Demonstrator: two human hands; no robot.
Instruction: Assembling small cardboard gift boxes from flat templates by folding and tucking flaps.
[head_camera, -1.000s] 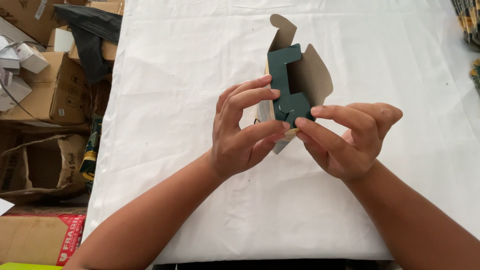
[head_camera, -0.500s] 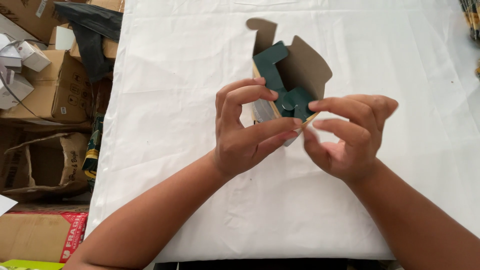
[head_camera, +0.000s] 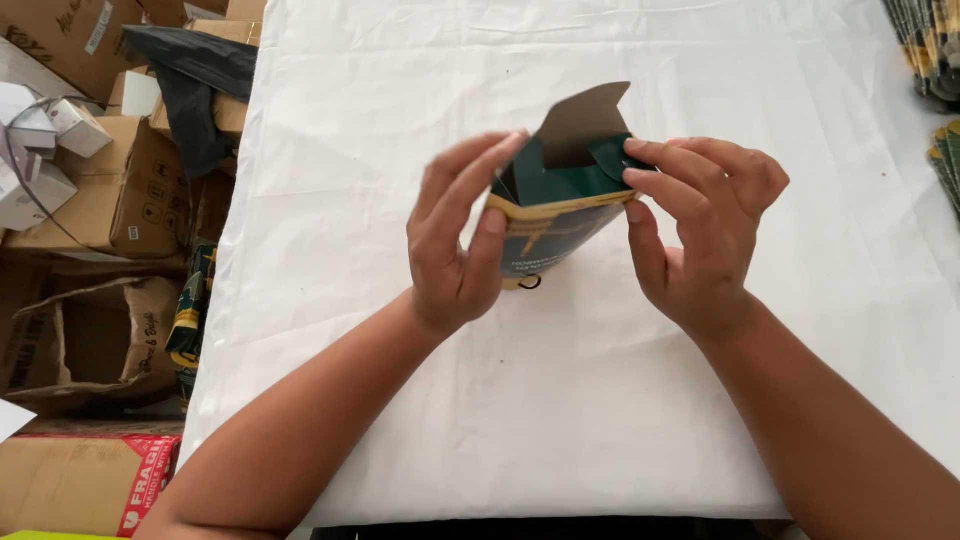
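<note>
— Where's the carton?

— The green carton (head_camera: 553, 225) sits between both hands above the white table (head_camera: 400, 150): 3 o'clock of the left hand (head_camera: 455, 245), 9 o'clock of the right hand (head_camera: 700, 230).

— Grips?

— Left fingers press its side; the right pinches a green flap (head_camera: 612, 155). Its long axis runs 6 to 12.

— Anything inside?

— It looks empty, top flap (head_camera: 585, 120) up.

Green carton (head_camera: 560, 215) — lower front hidden behind left hand (head_camera: 455, 245); stacked flat cartons (head_camera: 925, 45) — cut off at right edge.
</note>
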